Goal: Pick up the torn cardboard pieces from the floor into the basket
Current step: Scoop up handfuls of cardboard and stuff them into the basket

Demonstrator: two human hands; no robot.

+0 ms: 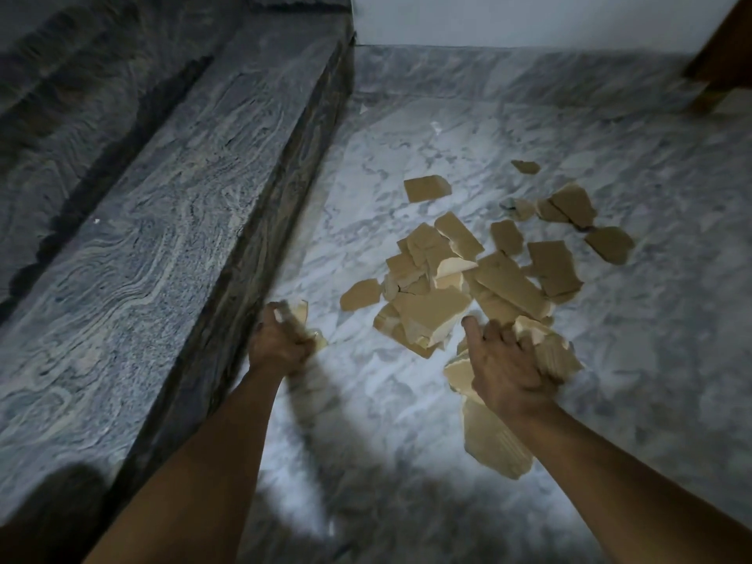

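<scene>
Torn cardboard pieces (480,278): tan, many, heaped and scattered across the middle of the marble floor (630,380), with a few strays toward its far edge. Left hand (278,343): fingers curled round small scraps (302,313), near the floor's left edge beside the stone ledge (162,238). Right hand (504,364): gripping a thick bundle (555,354) at the heap's near side.
</scene>
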